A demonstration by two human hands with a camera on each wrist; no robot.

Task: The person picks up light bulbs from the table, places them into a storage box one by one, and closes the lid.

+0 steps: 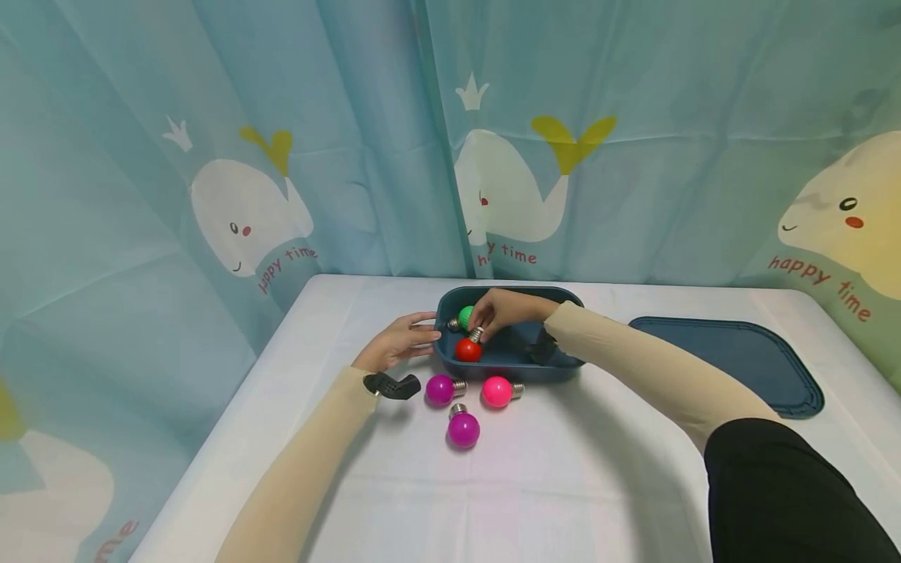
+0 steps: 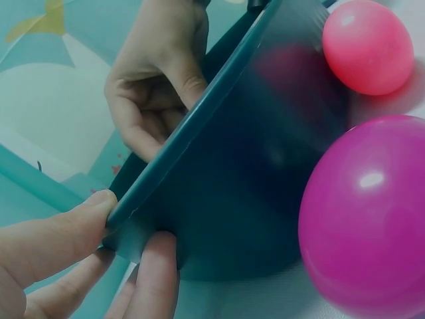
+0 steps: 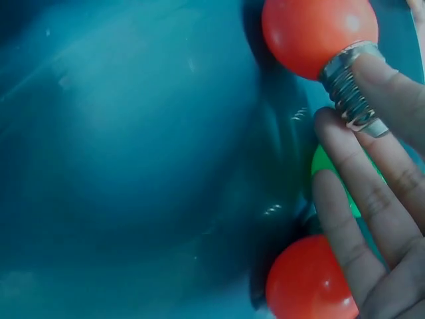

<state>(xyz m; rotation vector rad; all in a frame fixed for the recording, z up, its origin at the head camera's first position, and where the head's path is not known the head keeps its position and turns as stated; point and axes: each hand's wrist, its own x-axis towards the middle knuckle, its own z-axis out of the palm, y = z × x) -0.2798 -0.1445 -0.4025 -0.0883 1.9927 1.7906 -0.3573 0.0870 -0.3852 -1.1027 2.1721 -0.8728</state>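
Inside a dark blue bin [image 1: 512,372], my right hand [image 1: 510,307] pinches a red light bulb [image 1: 468,350] by its metal screw base. The thumb lies on the threads in the right wrist view, the bulb's round end pointing away from the palm. A green bulb [image 1: 465,317] and a second red bulb [image 3: 312,279] lie in the bin near that hand, partly covered by its fingers. My left hand [image 1: 403,342] touches the bin's left end with fairly straight fingers. In the left wrist view its thumb is at the rim and its fingertips rest against the outer wall.
In front of the bin lie two purple bulbs [image 1: 439,390] [image 1: 464,430] and a pink bulb [image 1: 497,392] on the white table [image 1: 563,500]. A dark blue lid [image 1: 732,361] lies to the right, beyond my right forearm. A whale-patterned curtain [image 1: 380,141] hangs behind the table.
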